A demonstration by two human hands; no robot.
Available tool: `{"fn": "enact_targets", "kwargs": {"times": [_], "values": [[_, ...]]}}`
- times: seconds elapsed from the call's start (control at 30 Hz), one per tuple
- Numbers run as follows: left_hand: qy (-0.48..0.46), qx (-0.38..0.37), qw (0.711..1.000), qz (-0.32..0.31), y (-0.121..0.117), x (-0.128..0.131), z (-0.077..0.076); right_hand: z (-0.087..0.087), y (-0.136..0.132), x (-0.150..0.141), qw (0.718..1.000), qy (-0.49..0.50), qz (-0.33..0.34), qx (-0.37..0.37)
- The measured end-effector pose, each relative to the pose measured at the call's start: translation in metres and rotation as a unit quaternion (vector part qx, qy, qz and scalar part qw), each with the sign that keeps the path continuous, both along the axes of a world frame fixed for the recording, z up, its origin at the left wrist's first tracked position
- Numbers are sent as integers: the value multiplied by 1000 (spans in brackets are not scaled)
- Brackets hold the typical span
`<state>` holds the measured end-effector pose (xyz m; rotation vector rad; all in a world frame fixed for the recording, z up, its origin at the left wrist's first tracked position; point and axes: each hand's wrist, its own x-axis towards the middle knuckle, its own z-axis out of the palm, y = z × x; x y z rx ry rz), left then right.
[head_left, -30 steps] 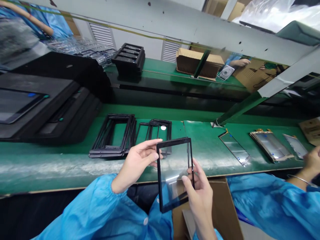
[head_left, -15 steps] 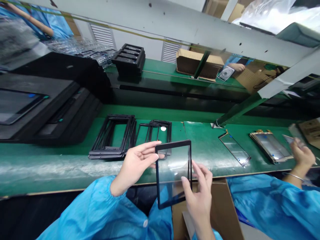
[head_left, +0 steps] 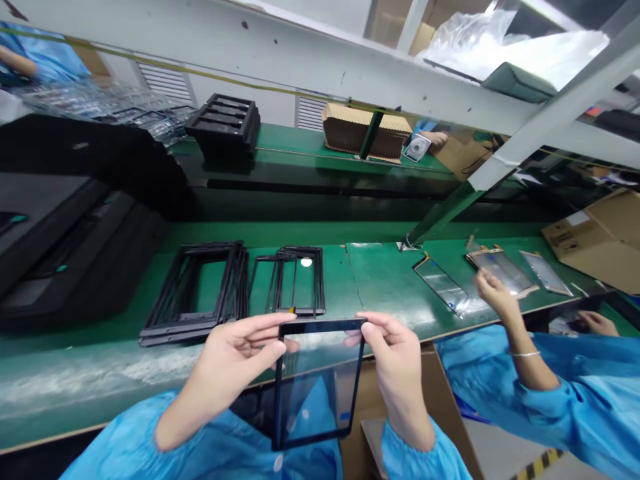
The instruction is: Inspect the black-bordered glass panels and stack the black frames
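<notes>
Between my two hands, over the bench's front edge, I hold a touchscreen glass panel with a black border. The panel is see-through, with a small blue tab near its lower right corner. My left hand pinches the upper left corner between thumb and fingers. At the upper right corner, my right hand grips with the thumb in front and fingers behind. Just beyond my left hand lies a pile of black frames. Beside it are several loose black frames, one bearing a white round sticker.
Black foam trays are stacked at the left. Right of me, a co-worker's hand is by some stacked panels; a single panel lies nearer. A green post rises from the bench. A cardboard box stands far right.
My right hand has moved from the panel's lower right side to its upper right corner. The panel is lower and tilted differently. My view has shifted, and the co-worker's hand is at the stacked panels.
</notes>
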<state>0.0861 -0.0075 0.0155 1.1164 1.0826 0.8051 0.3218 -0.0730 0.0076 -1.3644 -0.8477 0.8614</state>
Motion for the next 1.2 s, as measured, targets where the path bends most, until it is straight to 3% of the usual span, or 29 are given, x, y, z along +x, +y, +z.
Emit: {"fn": "enact_targets", "kwargs": {"times": [0.17,0.23,0.33,0.4,0.47,0.53,0.63,0.7,0.9,1.07,1.2], "values": [[24,22,999,-8,1,-4,0,6,-2,-3,999,-11,-33,-2],[72,101,991,-42,4,-3,1,7,-1,-8,999,-20,-31,-3],[183,279,936,-113,9,6,3,2,2,-21,999,-51,0,2],[206,325,904,-186,13,16,4,-5,5,-28,999,-35,36,4],[184,290,906,-249,17,21,4,-13,7,-24,997,16,75,-13],[149,200,935,-252,20,19,4,-20,6,-8,993,39,100,-46],[68,40,983,-168,21,6,1,-30,-1,25,990,-34,97,-92],[25,-16,993,-112,20,-2,-2,-35,-6,39,989,-56,87,-104],[-10,-32,998,-44,13,-2,-10,-35,-12,27,990,91,9,-111],[-7,-23,1000,14,4,5,-6,-28,-15,17,993,80,-35,-80],[-1,-21,999,26,0,6,-1,-22,-19,15,997,39,-25,-58]]}}
